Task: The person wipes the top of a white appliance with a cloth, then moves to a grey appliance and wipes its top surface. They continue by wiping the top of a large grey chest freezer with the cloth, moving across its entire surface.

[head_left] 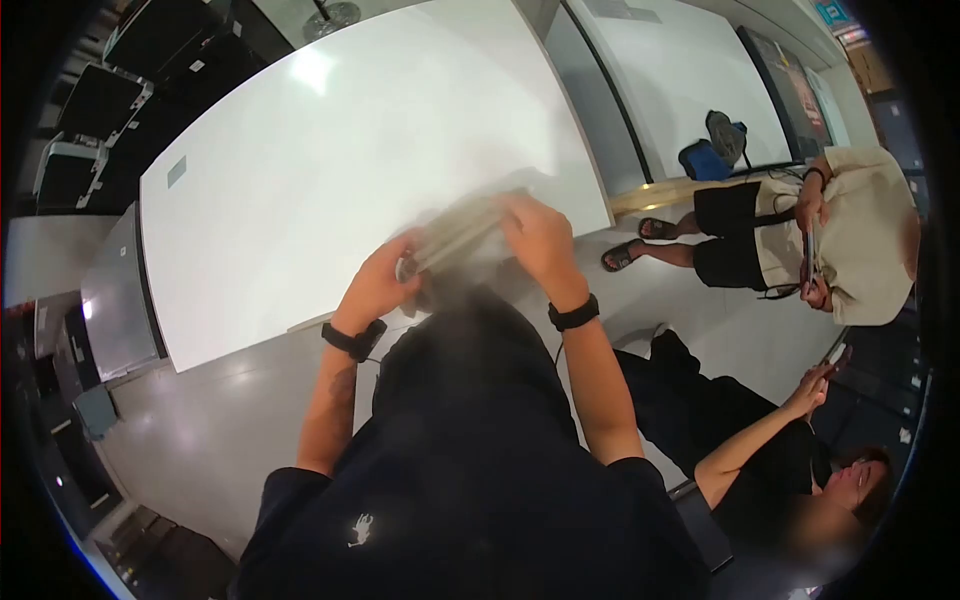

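Between my two hands is a blurred, greyish-beige object (458, 236), held near the front edge of the white table (330, 170). It looks soft or see-through, but the blur hides what it is. My left hand (383, 284) is closed on its left end, where a small round shiny part shows by the fingers. My right hand (540, 243) grips the other end with bent fingers. Both wrists wear black bands.
Right of the table stands a person in a beige top (870, 235) holding a phone; another person in black (760, 450) also holds one. Blue and grey items (715, 148) lie on a second white surface. Black cases (105, 100) stand at the upper left.
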Motion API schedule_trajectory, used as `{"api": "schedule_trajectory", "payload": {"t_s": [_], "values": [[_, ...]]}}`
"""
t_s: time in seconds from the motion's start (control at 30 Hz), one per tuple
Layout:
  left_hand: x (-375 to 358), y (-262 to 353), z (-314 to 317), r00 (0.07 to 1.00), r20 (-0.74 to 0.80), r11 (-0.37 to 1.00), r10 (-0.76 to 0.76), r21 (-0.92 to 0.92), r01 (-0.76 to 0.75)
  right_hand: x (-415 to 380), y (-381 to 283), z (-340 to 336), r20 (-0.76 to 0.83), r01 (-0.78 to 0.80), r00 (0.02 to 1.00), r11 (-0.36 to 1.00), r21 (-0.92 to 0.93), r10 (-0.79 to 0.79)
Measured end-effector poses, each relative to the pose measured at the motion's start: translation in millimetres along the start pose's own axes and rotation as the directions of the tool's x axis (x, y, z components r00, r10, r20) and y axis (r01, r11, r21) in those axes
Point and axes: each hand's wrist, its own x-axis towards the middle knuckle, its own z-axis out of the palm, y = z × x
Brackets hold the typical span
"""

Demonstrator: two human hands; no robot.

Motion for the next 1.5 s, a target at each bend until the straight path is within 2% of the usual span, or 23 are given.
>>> {"api": "schedule_trajectory", "payload": {"t_s": [0.1, 0.17, 0.23, 0.3, 0.37, 0.47, 0.5, 0.57, 0.67, 0.73, 0.83, 0.93, 0.97, 1.07, 1.13, 1.23, 1.37, 1.47, 1.5], "values": [[0, -23, -9, 0.997, -0.041, 0.989, 0.061, 0.137, -0.055, 16, -20, -7, -0.076, 0.094, 0.993, 0.995, 0.022, -0.092], [13, -31, -29, 0.956, -0.287, 0.984, 0.061, 0.177, -0.010, 28, -32, -19, -0.167, 0.110, 0.981, 0.991, 0.072, -0.096], [25, 2, -54, 0.883, -0.447, 0.988, 0.145, 0.115, -0.104, 28, -40, -35, -0.260, 0.179, 0.954, 0.978, 0.108, -0.146], [31, 38, -71, 0.790, -0.529, 0.949, 0.311, 0.220, -0.227, 24, -41, -38, -0.346, 0.271, 0.911, 0.958, 0.095, -0.224], [28, 64, -74, 0.744, -0.505, 0.898, 0.437, 0.294, -0.328, 16, -38, -44, -0.434, 0.378, 0.841, 0.924, 0.048, -0.322], [15, 75, -58, 0.771, -0.355, 0.824, 0.528, 0.434, -0.364, -13, -7, -47, -0.360, 0.158, 0.926, 0.982, 0.099, -0.113], [9, 66, -46, 0.861, -0.261, 0.868, 0.437, 0.372, -0.328, -24, 10, -44, -0.260, 0.101, 0.962, 0.994, 0.038, -0.087], [5, 30, -11, 0.957, -0.005, 0.884, 0.290, 0.385, -0.266, -48, 53, -38, -0.082, -0.008, 0.997, 0.993, -0.117, -0.002], [-6, -2, 36, 0.975, 0.141, 0.856, 0.169, 0.470, -0.216, -75, 89, -29, 0.084, 0.003, 0.996, 0.970, -0.242, 0.018], [-3, -8, 46, 0.972, 0.232, 0.868, 0.048, 0.472, -0.156, -77, 87, -31, 0.067, -0.015, 0.997, 0.957, -0.290, 0.036], [28, -3, 60, 0.931, 0.005, 0.887, 0.364, 0.304, -0.348, -61, 83, -22, 0.004, -0.050, 0.999, 0.961, -0.271, 0.053], [64, -9, 73, 0.930, -0.168, 0.819, 0.325, 0.541, -0.188, -34, 75, 0, 0.010, -0.102, 0.994, 0.965, -0.243, 0.108], [71, -19, 69, 0.950, -0.150, 0.837, 0.276, 0.523, -0.160, -28, 71, 11, 0.017, -0.128, 0.991, 0.963, -0.238, 0.135], [82, -43, 52, 0.976, -0.139, 0.863, 0.167, 0.500, -0.076, -20, 72, 37, 0.095, -0.052, 0.992, 0.948, -0.314, 0.086], [66, -62, 26, 0.975, -0.172, 0.842, 0.141, 0.539, -0.027, -16, 58, 53, 0.101, 0.004, 0.994, 0.943, -0.333, 0.031], [30, -94, -24, 0.984, -0.178, 0.873, 0.001, 0.479, 0.086, -28, 36, 82, 0.130, 0.071, 0.991, 0.947, -0.312, -0.032], [-6, -142, -69, 0.880, -0.474, 0.913, 0.009, 0.363, 0.186, -14, 7, 109, 0.191, 0.182, 0.971, 0.965, -0.190, -0.146], [-33, -173, -115, 0.748, -0.664, 0.927, 0.009, 0.286, 0.243, 1, -26, 124, 0.212, 0.149, 0.970, 0.980, -0.128, -0.120], [-35, -179, -132, 0.765, -0.633, 0.917, -0.121, 0.224, 0.330, 8, -36, 125, 0.243, 0.096, 0.968, 0.989, -0.113, -0.066]]}}
